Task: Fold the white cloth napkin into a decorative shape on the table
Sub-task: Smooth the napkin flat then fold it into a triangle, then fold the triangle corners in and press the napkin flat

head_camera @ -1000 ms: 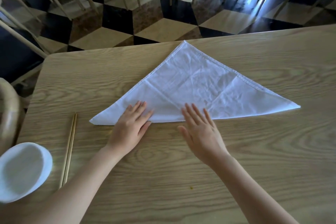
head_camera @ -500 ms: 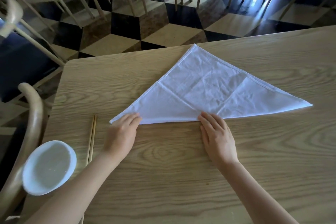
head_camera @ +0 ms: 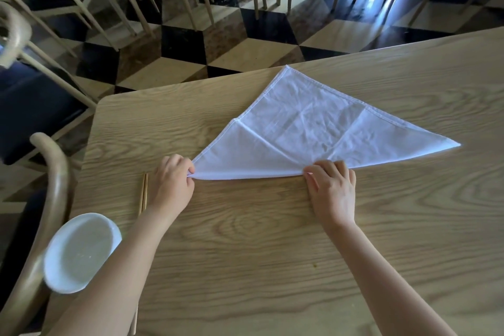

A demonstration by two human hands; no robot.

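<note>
Two bare hands meet the napkin's near edge: the left hand (head_camera: 170,181) is closed, pinching the napkin's (head_camera: 308,133) left corner, while the right hand (head_camera: 331,188) has its fingers curled onto the folded edge at mid-frame; whether it grips or only presses is hard to tell. White and creased, the napkin lies as a flat triangle on the tabletop (head_camera: 245,254), right of centre. Chopsticks (head_camera: 143,194) are partly hidden behind the left wrist. Lower left, a white bowl (head_camera: 79,251) sits at the tabletop's edge.
</note>
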